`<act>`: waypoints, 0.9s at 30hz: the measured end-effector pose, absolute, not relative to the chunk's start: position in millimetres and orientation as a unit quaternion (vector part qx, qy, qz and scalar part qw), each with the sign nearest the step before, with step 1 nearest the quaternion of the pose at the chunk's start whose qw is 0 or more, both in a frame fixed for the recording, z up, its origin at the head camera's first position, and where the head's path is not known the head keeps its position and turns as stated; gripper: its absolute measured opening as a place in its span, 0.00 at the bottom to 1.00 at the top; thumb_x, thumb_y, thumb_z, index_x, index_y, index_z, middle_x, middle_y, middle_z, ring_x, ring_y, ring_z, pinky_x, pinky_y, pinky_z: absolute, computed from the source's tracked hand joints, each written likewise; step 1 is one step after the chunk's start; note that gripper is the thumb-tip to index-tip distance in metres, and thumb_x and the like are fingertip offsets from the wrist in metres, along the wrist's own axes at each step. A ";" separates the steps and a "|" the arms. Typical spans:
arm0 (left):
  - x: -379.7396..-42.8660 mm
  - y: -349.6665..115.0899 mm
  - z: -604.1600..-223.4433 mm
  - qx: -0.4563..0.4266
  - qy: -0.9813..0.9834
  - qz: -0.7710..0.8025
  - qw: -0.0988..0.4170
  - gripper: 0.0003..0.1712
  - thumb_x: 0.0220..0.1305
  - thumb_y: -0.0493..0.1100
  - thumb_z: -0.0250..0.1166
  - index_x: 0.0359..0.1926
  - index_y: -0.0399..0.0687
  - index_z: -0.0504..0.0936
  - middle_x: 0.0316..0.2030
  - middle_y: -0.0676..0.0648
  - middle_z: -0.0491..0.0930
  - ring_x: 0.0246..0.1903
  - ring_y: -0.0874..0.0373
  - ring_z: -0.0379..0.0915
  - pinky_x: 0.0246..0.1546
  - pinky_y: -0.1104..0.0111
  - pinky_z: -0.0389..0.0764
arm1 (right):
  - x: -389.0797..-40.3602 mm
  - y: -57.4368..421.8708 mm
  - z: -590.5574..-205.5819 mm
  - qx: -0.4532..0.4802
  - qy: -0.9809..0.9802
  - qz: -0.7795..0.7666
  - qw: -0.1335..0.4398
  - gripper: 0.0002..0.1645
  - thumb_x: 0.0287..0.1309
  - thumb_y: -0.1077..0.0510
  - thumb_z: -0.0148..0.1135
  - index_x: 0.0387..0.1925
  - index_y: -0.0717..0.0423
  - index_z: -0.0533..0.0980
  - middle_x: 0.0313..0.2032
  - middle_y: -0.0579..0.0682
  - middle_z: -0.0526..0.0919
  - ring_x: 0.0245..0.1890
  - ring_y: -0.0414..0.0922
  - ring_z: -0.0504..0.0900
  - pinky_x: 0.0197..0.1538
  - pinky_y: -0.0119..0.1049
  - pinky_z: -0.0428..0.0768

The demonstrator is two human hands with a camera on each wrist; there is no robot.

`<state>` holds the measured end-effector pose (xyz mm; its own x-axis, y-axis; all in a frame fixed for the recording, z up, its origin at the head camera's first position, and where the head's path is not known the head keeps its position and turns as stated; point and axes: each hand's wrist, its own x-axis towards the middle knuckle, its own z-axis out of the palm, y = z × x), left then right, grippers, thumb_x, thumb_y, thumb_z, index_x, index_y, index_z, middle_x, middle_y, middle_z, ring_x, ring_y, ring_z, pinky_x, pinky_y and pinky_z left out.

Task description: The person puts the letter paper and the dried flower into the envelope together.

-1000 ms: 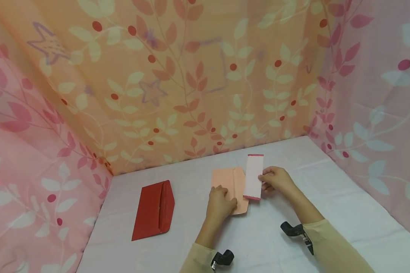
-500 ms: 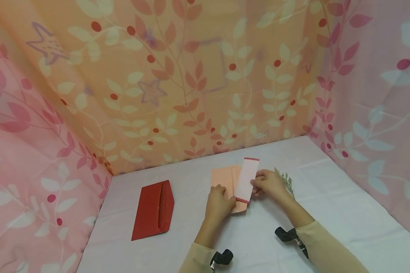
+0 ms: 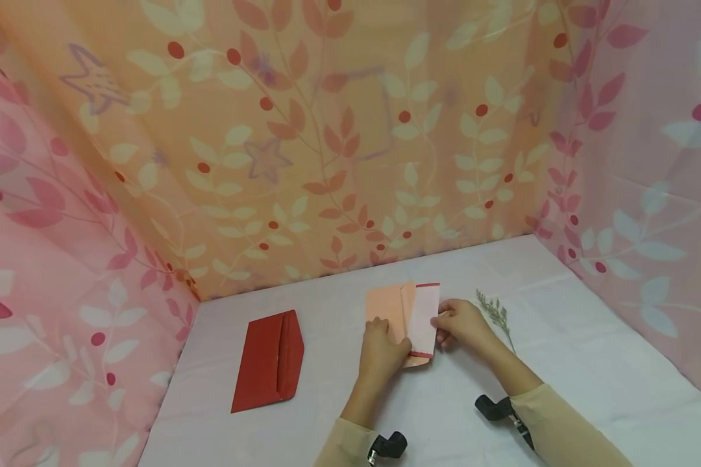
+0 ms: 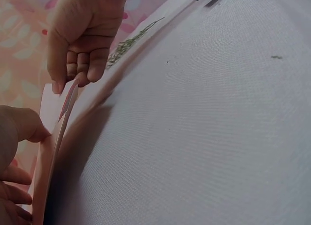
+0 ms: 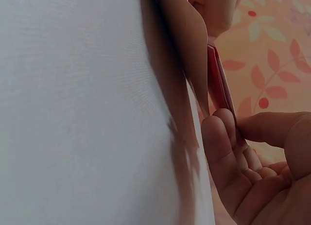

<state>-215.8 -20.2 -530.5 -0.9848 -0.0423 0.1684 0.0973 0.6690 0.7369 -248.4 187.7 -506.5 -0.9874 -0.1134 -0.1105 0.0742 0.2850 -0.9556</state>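
1. Since the earlier head frames, the white card (image 3: 424, 322) has come lower and turned straighter, and its left edge is now covered by the peach envelope (image 3: 383, 301); the right hand (image 3: 463, 324) has come down with it, and the green sprig (image 3: 494, 312), hidden at first, now shows in full.
2. Patterned cloth (image 3: 327, 130) rises at the back and both sides, orange behind and pink at left and right, printed with leaves and berries.
3. A white tabletop (image 3: 327, 370) spreads below, bearing everything else.
4. The red envelope (image 3: 259, 363) lies flat, well apart on the left, flap opened out to the right.
5. The peach envelope is near the middle of the tabletop, its flap side to the right, partly under the card.
6. The left hand (image 3: 382, 353) grips the peach envelope, thumb on its upper face near the card.
7. The right hand pinches the card's right edge between thumb and fingers.
8. The card, banded red at both ends, stands between the hands.
9. The sprig lies just beyond the right hand.
10. A black device (image 3: 390, 445) sits at the left cuff, another (image 3: 493, 408) at the right.
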 end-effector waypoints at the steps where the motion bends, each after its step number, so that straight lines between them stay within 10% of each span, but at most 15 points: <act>1: -215.4 -19.9 -530.6 -0.013 -0.910 -0.405 0.085 0.37 0.52 0.46 0.71 0.60 0.27 0.78 0.66 0.28 0.72 0.71 0.29 0.61 0.70 0.44 0.67 | -248.7 186.8 -507.6 -0.010 0.799 -0.596 0.083 0.23 0.62 0.63 0.67 0.52 0.74 0.70 0.20 0.55 0.84 0.17 0.47 0.84 0.24 0.43 0.85; 27: -216.3 -14.4 -522.6 0.000 -0.921 -0.383 0.065 0.39 0.55 0.48 0.72 0.63 0.28 0.77 0.69 0.31 0.70 0.72 0.31 0.60 0.70 0.44 0.66 | -273.8 175.3 -516.7 0.004 0.825 -0.541 0.166 0.10 0.60 0.65 0.68 0.38 0.67 0.76 0.19 0.57 0.83 0.14 0.46 0.83 0.21 0.43 0.85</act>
